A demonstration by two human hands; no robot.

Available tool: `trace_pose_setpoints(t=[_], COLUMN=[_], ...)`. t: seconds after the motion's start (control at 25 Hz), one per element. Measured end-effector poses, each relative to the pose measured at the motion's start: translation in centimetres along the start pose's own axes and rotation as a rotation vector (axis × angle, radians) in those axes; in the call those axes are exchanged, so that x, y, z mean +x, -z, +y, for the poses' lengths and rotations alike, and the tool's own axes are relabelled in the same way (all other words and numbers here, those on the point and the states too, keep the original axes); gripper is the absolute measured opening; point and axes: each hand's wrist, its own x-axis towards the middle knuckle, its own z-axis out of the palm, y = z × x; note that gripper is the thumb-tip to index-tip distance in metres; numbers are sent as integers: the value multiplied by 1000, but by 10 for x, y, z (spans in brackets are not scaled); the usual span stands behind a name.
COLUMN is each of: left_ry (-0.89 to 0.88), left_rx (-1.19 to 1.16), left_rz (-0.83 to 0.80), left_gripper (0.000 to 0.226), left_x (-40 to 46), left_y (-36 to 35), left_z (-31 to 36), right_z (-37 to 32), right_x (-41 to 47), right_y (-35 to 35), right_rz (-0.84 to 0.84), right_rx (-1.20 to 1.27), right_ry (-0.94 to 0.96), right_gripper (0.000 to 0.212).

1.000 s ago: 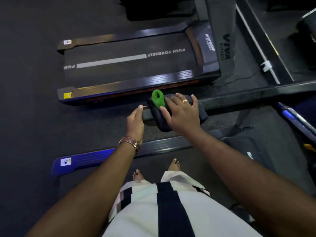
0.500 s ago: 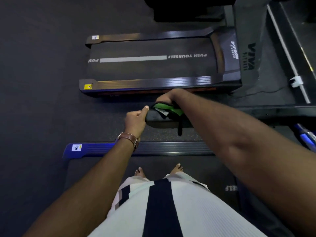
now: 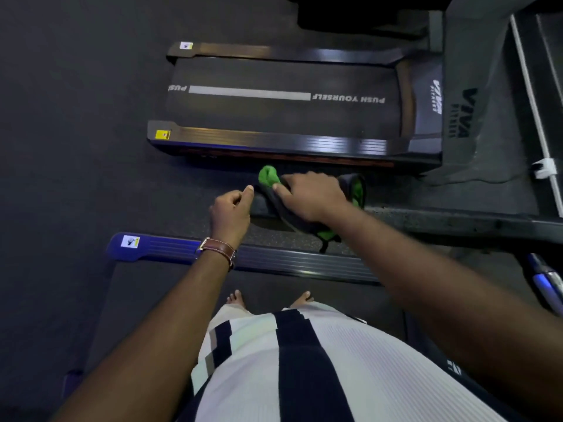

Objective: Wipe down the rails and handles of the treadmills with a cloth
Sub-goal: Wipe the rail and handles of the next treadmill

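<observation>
The person stands barefoot on a treadmill, looking down past a white shirt [image 3: 335, 370] with dark stripes. The right hand [image 3: 310, 197] lies on top of a dark grey and green cloth [image 3: 268, 175] draped over the end of the dark handrail [image 3: 457, 220], which runs off to the right edge of the view. Its fingers curl over the cloth and press it against the rail; a green fold sticks up just beyond the fingertips, and more green shows at the cloth's far side and where it hangs below the rail. The left hand [image 3: 231, 210] sits at the very tip of the rail, just left of the cloth, fingers loosely curled and the thumb touching the rail's end. A brown leather watch strap [image 3: 220, 247] circles that wrist.

Beneath the arms, the side rail of the near treadmill [image 3: 274, 260] glows blue at its left end, where a small white sticker sits; its print is too small to read. Across a strip of dark floor [image 3: 76, 117] lies a second treadmill [image 3: 283, 99]. Its belt carries a grey stripe and the words "PUSH YOURSELF", seen upside down, with "PUS" repeated at the left. Its motor cover and grey upright both bear "VIVA FITNESS". A yellow sticker marks its near corner, a white one its far corner.
</observation>
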Motion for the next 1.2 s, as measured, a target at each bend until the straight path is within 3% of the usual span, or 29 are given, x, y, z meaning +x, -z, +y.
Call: trace_pose_setpoints(t=[0.04,0.12,0.24,0.28,0.4,0.44,0.48,0.56,0.6,0.64,0.68,0.76,0.8,0.84,0.92,0.96,1.04,1.08,1.12,1.16,1.2], left_ry=[-12,-48,-110,-120,-178,-212,-247,-315,-350,-383,-413,-457,-475,-484,-504,-514,-563,-596,-628,-657,-679], left_rx=[0,0,60,69,127,143,152,149,146,144,149,156,158,161,169,174,210,236,260,283,304], left_rz=[5,4,-21,-37,-123,-138,-158,-191,-195,-200,-211,-253,-279,-290,-298,-293,-302,-317,-335,-355,-373], left_gripper=[48,45,44,41,34,33,33,36,40,42,43,42,42,41,43,41,36,34,34,36,37], left_x=[1,1,4,5,11,12,12,14,16,17,18,18,18,18,18,18,17,18,19,20,21], left_y=[-1,-1,-1,0,6,8,9,9,9,9,9,13,14,16,14,14,14,15,17,17,17], left_z=[-1,1,4,3,-1,-1,1,3,2,1,-1,-6,-6,-7,-5,-3,0,1,2,4,5], right_z=[5,4,-27,-39,-11,8,13,-8,-27,-38,-38,2,18,23,-10,-32,-36,-12,13,31,36], right_x=[-25,-59,-32,-28,-57,-64,-65,-50,-39,-37,-43,-75,-83,-80,-58,-43,-51,-69,-86,-90,-87], right_y=[-14,-35,-37,-45,-70,-68,-63,-48,-49,-58,-74,-86,-83,-81,-75,-81,-94,-96,-88,-78,-69], right_rz=[226,465,468,499,738,750,747,700,702,764,893,923,936,968,1019,1010,1023,974,958,971,970], right_rx=[-83,-193,-93,-120,-232,-252,-230,-82,-12,-19,-64,-208,-220,-188,49,91,12,-79,-116,-130,-77], right_ry=[10,-65,-369,-323,184,204,82,-455,-596,-600,-448,-41,-41,-156,-696,-760,-517,-293,-229,-296,-489], right_gripper=[46,45,42,40,41,41,40,38,37,34,31,36,37,36,31,30,33,35,36,35,32])
